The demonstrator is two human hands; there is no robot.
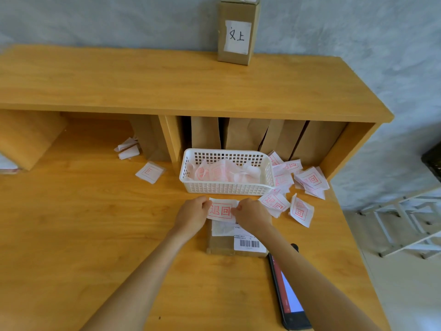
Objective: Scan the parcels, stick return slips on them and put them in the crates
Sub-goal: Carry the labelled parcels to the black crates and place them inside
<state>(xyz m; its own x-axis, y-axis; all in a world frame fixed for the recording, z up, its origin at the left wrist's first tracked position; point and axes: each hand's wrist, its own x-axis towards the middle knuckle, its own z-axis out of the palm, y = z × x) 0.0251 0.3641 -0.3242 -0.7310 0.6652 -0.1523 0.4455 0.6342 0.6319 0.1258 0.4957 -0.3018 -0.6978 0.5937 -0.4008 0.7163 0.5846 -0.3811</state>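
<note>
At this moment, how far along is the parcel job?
Early. In hand: both hands, left and right, pinch one slip over the parcel on the desk; its white backing looks partly peeled. Whether it was scanned is unclear; the phone lies beside it. Left: sticking, crating, and the parcels under the shelf.

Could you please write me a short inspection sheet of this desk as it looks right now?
Surface: wooden desk with an upper shelf.
Job's things: return slip held over a cardboard parcel bearing a barcode label; phone at the desk's right edge.
Clutter: loose slips beside and inside the white basket; labelled box on the shelf.
Hands: left hand and right hand both pinch the slip.
Cables: nothing seen.
Surroundings: grey wall, white rack on the right.
</note>
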